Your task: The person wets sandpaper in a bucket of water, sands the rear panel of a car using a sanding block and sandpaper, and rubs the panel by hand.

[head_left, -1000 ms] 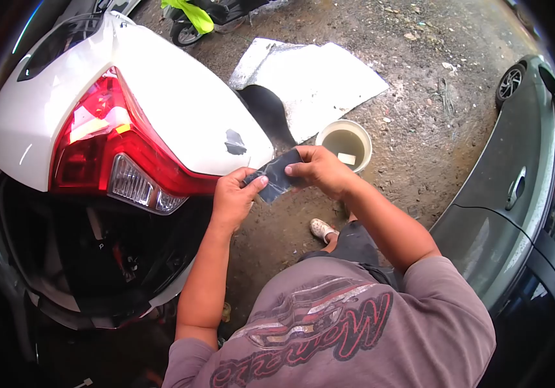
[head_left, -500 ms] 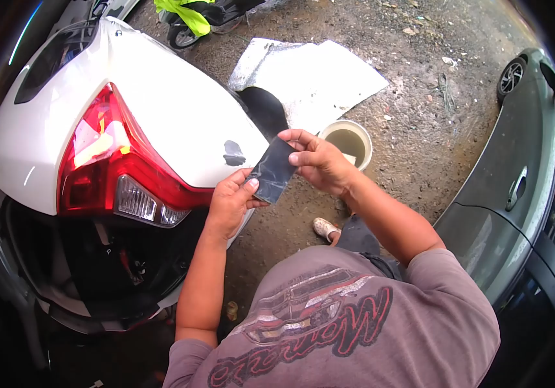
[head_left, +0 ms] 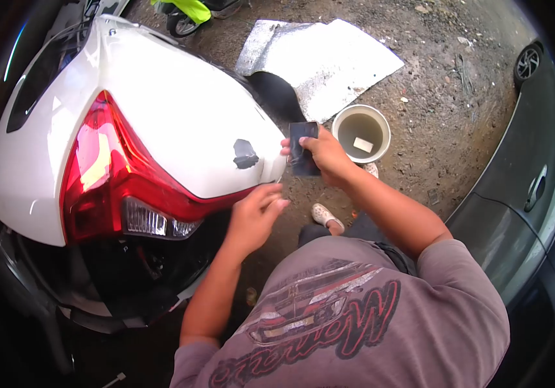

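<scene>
Glossy white painted car panel (head_left: 167, 110) at left, with shiny red plastic tail light (head_left: 93, 200); smooth-looking dark sheet (head_left: 304, 161); near, matt cloth shirt (head_left: 439, 310); far, rough, gritty ground (head_left: 442, 116).

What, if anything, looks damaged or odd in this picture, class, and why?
The grey patch on the white car body, just above the narrow end of the red tail light, looks odd: its jagged outline interrupts the glossy white surface, suggesting missing paint, though the cause cannot be told.
</scene>
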{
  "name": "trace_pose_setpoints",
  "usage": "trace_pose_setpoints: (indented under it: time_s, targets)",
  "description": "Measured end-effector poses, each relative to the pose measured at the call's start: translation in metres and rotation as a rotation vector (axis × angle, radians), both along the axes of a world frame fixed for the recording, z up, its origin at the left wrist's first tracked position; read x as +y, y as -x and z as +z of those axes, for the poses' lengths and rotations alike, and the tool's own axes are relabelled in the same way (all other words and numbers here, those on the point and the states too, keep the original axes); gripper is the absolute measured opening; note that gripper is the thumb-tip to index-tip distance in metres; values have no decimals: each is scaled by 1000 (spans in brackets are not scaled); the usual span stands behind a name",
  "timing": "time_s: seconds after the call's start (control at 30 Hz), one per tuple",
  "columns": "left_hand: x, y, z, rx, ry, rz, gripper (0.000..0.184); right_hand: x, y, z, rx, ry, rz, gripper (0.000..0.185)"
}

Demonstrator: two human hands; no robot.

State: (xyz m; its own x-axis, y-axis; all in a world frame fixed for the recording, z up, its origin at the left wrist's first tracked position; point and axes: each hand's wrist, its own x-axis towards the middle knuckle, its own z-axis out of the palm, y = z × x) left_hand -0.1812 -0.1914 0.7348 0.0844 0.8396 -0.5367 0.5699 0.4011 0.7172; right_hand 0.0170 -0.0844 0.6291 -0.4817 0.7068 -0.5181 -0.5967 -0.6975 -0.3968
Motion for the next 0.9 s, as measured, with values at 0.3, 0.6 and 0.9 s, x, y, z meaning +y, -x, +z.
trace_pose_setpoints:
  time_s: [0.3, 0.6, 0.9]
  targets:
    - [-12, 188, 201, 1197, -1323, -497, 30, -13, 144, -96, -860, -521, -326, 42]
    - [23, 254, 187, 1399, -1756, -785, 36, -26, 186, -87, -530, -806, -285, 52]
    - [38, 216, 168, 1179, -1776, -780, 40, -25, 193, -108, -499, -761, -297, 51]
